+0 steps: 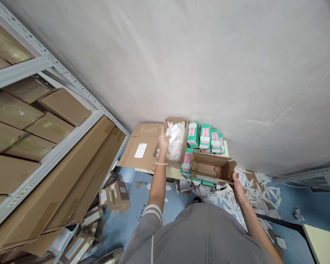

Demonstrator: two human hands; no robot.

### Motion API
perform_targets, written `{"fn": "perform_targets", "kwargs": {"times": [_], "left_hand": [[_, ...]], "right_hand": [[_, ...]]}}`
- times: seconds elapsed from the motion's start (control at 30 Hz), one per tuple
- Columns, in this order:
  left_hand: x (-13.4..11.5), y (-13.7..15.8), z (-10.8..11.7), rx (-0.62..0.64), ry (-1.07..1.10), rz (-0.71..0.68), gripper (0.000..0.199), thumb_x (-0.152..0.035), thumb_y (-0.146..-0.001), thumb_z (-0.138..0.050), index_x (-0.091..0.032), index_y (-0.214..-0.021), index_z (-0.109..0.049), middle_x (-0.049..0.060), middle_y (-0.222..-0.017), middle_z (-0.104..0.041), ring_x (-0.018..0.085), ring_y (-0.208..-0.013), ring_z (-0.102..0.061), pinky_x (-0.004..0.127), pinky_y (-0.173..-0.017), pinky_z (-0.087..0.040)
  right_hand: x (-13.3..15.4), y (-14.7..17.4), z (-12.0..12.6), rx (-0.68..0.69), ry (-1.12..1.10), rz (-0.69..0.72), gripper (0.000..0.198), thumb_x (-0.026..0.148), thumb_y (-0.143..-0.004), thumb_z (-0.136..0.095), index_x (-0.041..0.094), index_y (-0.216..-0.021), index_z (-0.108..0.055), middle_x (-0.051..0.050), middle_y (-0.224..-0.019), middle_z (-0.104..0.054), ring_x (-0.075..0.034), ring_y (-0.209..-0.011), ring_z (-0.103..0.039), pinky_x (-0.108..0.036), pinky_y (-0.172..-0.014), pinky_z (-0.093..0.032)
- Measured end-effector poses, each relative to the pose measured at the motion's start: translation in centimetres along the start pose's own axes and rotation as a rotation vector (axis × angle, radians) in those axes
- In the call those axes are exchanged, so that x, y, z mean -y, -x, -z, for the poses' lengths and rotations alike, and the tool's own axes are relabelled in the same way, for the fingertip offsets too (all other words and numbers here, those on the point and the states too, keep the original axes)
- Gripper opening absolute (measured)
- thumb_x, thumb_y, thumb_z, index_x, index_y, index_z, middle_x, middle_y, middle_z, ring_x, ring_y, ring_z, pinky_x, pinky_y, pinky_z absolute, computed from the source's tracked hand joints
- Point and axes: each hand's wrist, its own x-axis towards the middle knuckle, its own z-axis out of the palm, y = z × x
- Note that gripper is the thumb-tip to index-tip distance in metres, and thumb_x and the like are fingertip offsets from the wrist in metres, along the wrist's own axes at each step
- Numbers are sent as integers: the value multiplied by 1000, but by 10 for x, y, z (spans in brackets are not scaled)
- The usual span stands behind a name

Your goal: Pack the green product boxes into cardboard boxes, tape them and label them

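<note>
Strips touch left hand at fingertips; right hand grips carton end.

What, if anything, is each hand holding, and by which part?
The right hand holds the open brown box by its right end. The left hand is at the white pieces; whether it grips any cannot be told.

Against my right fingers, the open box is matt cardboard; my shirt is cloth, the shelf frame smooth metal, the shelved cartons dull cardboard under glossy tape.
</note>
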Motion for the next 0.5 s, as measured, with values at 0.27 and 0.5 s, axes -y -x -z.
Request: {"fn": "perform_targets", "kwargs": {"times": [0.27,0.5], "left_hand": [[-62,48,8,24,183,-183,17,-21,-85,-63,-16,-96,-74,0,-85,-74,16,-78,-65,23,-75,-49],[-93,129,-42,462,147,-397,38,-7,-88,-48,-24,-113,-72,1,-117,-72,19,-110,-64,29,-99,-48]], "right_hand": [[4,-1,-4,-41,12,-65,65,74,-84,-45,33,-133,-61,1,-135,-64,-24,-139,-46,-45,-113,-40],[14,6,-8,-40,-50,-72,63,71,-84,-50,32,-134,-59,1,-135,-64,-24,-140,-43,-47,-111,-42]]}}
